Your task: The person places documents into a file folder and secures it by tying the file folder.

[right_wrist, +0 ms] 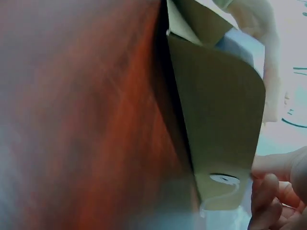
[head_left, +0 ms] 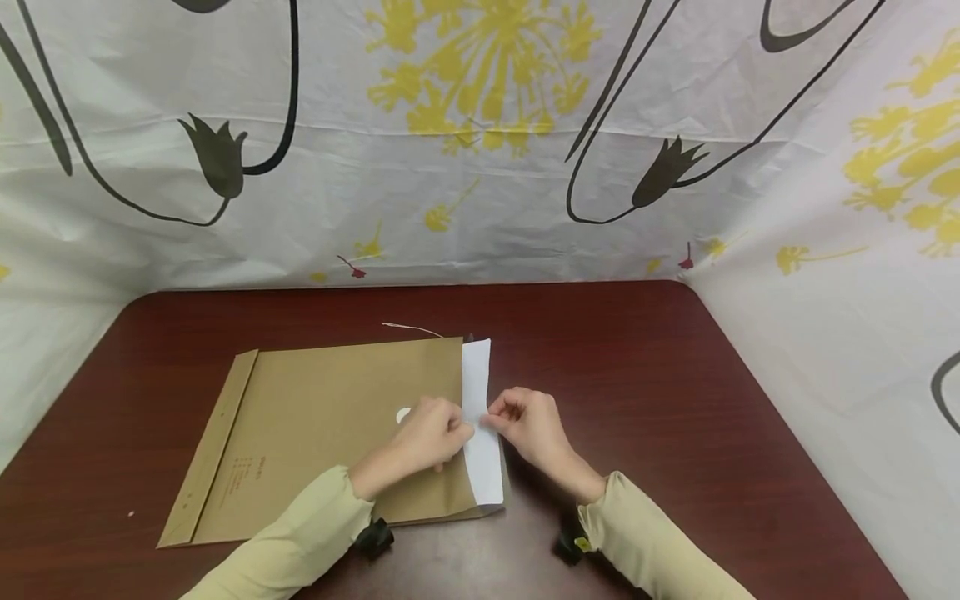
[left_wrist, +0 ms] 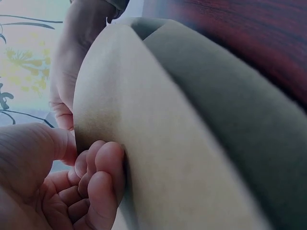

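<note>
A brown paper document envelope lies on the table, its mouth to the right. A white sheet shows as a strip at that mouth. My left hand is at the mouth's edge; in the left wrist view, its thumb and curled fingers pinch the brown paper. My right hand is opposite, at the strip's outer edge. In the right wrist view, its thumb and fingers pinch the edge of the envelope's flap, beside a white button with a string.
The dark red wooden table has rounded far corners. A white curtain with flower prints hangs behind and at the sides. A loose string end lies past the envelope's far edge. The envelope's folded bottom lies to the left.
</note>
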`<state>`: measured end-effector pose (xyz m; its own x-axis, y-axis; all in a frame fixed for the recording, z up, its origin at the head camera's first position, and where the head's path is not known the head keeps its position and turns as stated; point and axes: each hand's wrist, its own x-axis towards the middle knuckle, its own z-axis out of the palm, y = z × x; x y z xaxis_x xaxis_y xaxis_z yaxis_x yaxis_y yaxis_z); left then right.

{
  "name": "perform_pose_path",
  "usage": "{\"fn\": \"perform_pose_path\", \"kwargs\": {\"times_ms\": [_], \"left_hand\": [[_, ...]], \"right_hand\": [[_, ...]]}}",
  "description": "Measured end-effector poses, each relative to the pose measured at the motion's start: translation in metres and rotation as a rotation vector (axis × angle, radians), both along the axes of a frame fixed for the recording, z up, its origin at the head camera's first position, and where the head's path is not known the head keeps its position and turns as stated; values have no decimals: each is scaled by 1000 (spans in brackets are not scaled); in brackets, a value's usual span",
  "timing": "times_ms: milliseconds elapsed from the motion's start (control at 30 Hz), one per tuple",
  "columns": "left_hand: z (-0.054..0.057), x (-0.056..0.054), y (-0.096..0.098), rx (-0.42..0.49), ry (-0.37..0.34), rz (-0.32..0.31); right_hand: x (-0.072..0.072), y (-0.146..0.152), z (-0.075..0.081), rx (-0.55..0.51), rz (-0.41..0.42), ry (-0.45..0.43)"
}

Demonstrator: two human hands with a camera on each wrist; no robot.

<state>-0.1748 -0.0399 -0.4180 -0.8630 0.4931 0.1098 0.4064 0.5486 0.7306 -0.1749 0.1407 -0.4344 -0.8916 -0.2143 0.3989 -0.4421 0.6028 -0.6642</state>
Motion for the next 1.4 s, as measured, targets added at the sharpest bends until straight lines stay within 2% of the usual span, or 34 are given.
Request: {"fn": "perform_pose_path", "kwargs": {"times_ms": [100, 267, 533, 633, 900, 1200, 1400], "left_hand": [[-1, 0, 0, -9, 23, 13], [-2, 0, 1, -25, 42, 22], [-3, -1, 3, -36, 57, 22], [-3, -1, 3, -40, 65, 17], [-2, -3, 2, -49, 75, 9], [-3, -5, 1, -41, 107, -33], [-4, -6, 2, -32, 122, -45]], "right_hand": [[0, 0, 2, 119, -62, 55], [-1, -1, 1, 278, -90, -21], [-7, -11, 3, 421, -80, -63], [-9, -16, 3, 445, -61, -83], [-17, -22, -2, 356, 18, -98], [-20, -26, -4, 218, 89, -176], [-24, -31, -9, 150, 127, -160]]}}
